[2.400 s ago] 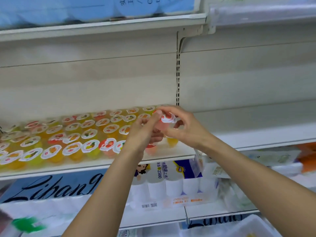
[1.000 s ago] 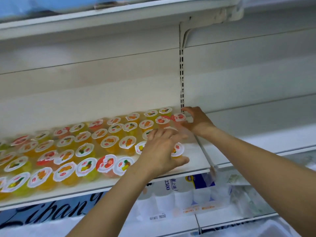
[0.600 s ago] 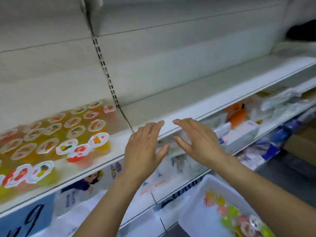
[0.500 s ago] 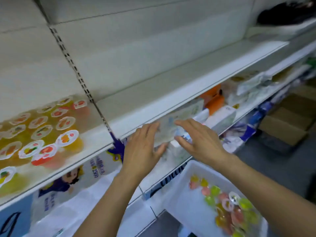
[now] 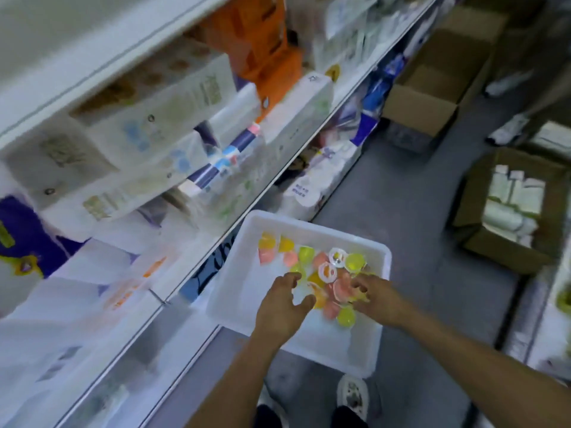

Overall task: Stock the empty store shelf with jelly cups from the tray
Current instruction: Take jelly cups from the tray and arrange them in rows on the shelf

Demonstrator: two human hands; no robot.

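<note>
A white plastic tray (image 5: 309,344) sits on the grey floor beside the shelving. Jelly cups (image 5: 321,273) in yellow, pink and orange lie heaped toward the tray's far right corner. The left hand (image 5: 282,307) hovers over the tray's middle, fingers spread; the right hand (image 5: 375,299) reaches into the heap, its fingers blurred.

— What's different from a moment ago?
— Both hands left the shelf. The left hand (image 5: 285,299) and right hand (image 5: 375,299) now reach into the white tray (image 5: 234,291), jelly cups (image 5: 327,273) at their fingertips.
— Holding any?
— Too blurred to tell.
</note>
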